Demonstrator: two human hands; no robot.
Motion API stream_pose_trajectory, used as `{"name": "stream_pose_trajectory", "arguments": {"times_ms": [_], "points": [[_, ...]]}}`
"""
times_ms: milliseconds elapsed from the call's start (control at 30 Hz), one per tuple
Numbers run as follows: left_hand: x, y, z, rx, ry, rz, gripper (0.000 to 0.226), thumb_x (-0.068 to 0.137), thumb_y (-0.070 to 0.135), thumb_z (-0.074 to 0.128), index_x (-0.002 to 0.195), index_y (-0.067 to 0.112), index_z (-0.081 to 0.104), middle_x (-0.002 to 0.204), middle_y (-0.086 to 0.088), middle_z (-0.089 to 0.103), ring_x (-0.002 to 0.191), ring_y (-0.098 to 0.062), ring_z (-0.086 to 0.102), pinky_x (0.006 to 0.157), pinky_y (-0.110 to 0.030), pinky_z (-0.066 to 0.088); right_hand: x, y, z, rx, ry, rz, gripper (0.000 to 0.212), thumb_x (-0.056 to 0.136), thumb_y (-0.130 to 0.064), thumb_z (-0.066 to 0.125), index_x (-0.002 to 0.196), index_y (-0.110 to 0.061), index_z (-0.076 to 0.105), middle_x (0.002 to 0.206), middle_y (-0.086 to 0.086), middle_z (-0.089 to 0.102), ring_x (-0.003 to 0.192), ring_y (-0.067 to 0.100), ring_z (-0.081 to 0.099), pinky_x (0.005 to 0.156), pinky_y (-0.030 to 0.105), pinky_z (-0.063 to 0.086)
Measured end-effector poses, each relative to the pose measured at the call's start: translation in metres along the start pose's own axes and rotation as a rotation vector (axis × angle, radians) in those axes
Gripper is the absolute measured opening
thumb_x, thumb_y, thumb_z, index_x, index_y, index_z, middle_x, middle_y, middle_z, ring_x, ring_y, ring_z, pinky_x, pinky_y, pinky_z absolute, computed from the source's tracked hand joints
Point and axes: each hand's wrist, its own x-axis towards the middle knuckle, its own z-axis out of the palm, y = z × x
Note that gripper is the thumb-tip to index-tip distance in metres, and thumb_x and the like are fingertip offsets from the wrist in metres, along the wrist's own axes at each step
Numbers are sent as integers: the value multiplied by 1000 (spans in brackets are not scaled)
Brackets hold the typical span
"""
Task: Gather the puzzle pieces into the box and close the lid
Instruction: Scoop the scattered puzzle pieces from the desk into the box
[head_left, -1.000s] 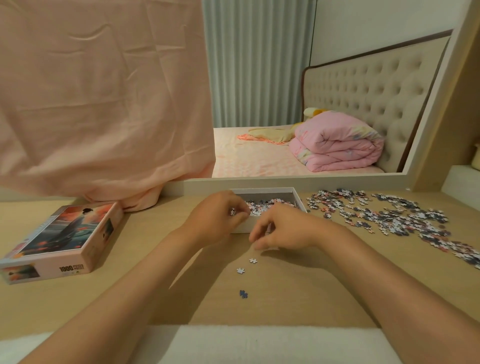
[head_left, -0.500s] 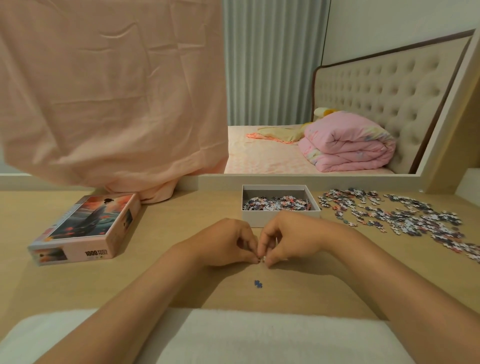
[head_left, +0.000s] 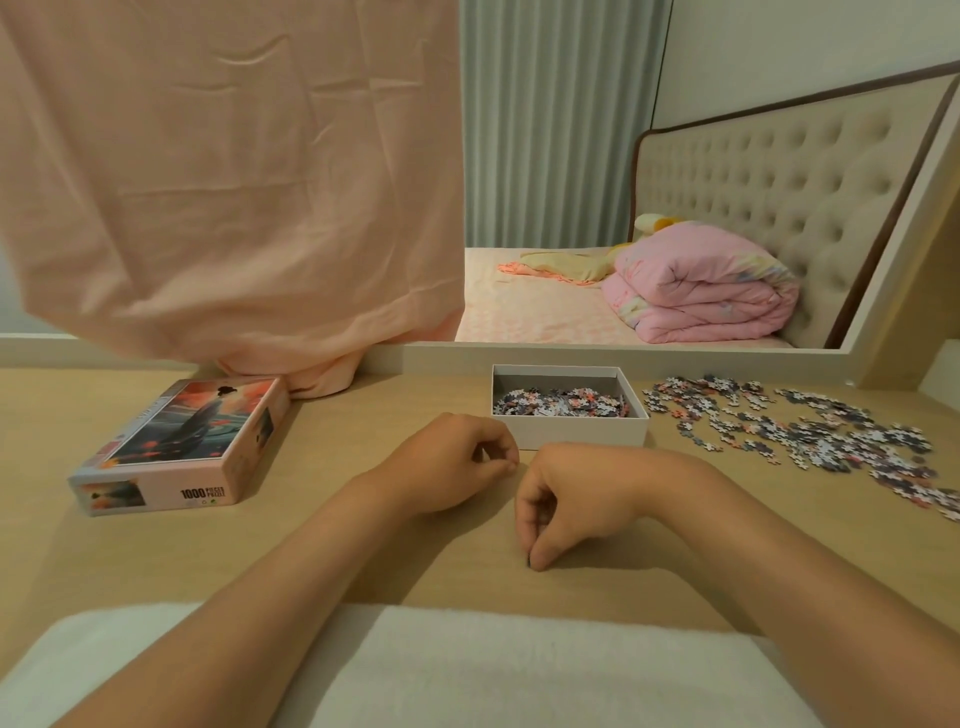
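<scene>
The open white box (head_left: 571, 434) stands on the wooden table, partly filled with puzzle pieces (head_left: 561, 402). To its right, many loose pieces (head_left: 805, 431) lie spread over the table. The printed lid (head_left: 192, 441) lies face up at the left. My left hand (head_left: 452, 462) hovers just in front of the box, fingers curled and thumb pinched against the fingertips; what it holds is hidden. Nearer to me, my right hand (head_left: 576, 504) points down and pinches a small dark piece (head_left: 528, 563) against the tabletop.
A peach cloth (head_left: 234, 182) hangs over the left part of a mirror (head_left: 597, 156) behind the table and touches the tabletop beside the lid. A white towel (head_left: 467, 670) covers the near table edge under my forearms.
Both hands drew back from the box toward me. The two pale pieces in front of the box are gone from the table. My right hand came down on the dark piece.
</scene>
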Motion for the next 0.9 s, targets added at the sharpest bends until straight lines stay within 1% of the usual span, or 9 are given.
{"name": "stream_pose_trajectory", "arguments": {"times_ms": [67, 200, 300, 433, 533, 633, 733, 800, 900], "points": [[7, 4, -3, -28, 92, -19, 4, 86, 25, 68, 85, 27, 71, 81, 14, 69, 72, -10, 59, 72, -30, 50, -6, 5, -10, 96, 87, 23, 7, 78, -22, 82, 81, -22, 76, 74, -4, 74, 59, 3, 61, 63, 25, 52], [30, 10, -11, -10, 245, -66, 7, 88, 31, 68, 90, 32, 74, 83, 18, 68, 71, -4, 57, 69, -26, 47, -6, 41, -38, 190, 717, 149, 9, 75, -26, 83, 72, -27, 74, 72, -9, 72, 61, 3, 63, 62, 30, 54], [54, 14, -8, 38, 259, -94, 12, 89, 31, 65, 95, 33, 76, 84, 19, 66, 72, 2, 55, 71, -26, 48, -2, 66, -41, 137, 927, 259, 10, 76, -31, 82, 73, -31, 72, 74, -15, 71, 74, 2, 63, 64, 25, 46], [80, 18, 8, 149, 169, -107, 22, 94, 35, 59, 111, 34, 73, 105, 11, 66, 96, -12, 61, 83, -32, 49, 2, 75, -36, 4, 919, 341, 5, 86, -36, 72, 88, -37, 77, 83, -19, 69, 81, 5, 59, 72, 27, 46], [87, 21, 18, 174, 84, -107, 29, 95, 46, 53, 117, 39, 69, 116, 6, 64, 105, -18, 58, 90, -37, 46, 2, 82, -38, -13, 953, 365, 4, 84, -38, 73, 85, -35, 76, 88, -17, 71, 86, 8, 61, 70, 27, 44], [84, 25, 25, 244, 51, -67, 37, 96, 56, 45, 125, 43, 63, 131, 9, 58, 122, -17, 47, 102, -38, 36, 4, 92, -38, -90, 942, 388, 17, 85, -49, 67, 98, -37, 72, 111, -8, 68, 111, 16, 56, 82, 32, 44], [81, 27, 31, 361, -41, -112, 51, 96, 59, 39, 143, 40, 44, 151, 6, 39, 140, -17, 26, 112, -38, 21, 9, 103, -31, -106, 725, 446, 65, 93, -62, 49, 149, -32, 39, 162, 8, 24, 150, 29, 17, 119, 47, 22], [81, 25, 32, 445, -69, -121, 55, 98, 59, 35, 148, 37, 38, 155, 4, 34, 143, -17, 23, 113, -38, 19, 10, 104, -25, 65, 622, 441, 75, 96, -65, 39, 158, -28, 18, 167, 7, -3, 153, 27, 0, 123, 47, 10], [79, 22, 28, 425, -92, -151, 56, 98, 58, 35, 150, 37, 34, 157, 5, 32, 144, -16, 21, 115, -37, 17, 13, 102, -19, 189, 594, 375, 75, 97, -64, 39, 158, -31, 13, 167, 3, -10, 153, 26, 0, 121, 44, 11]]}}
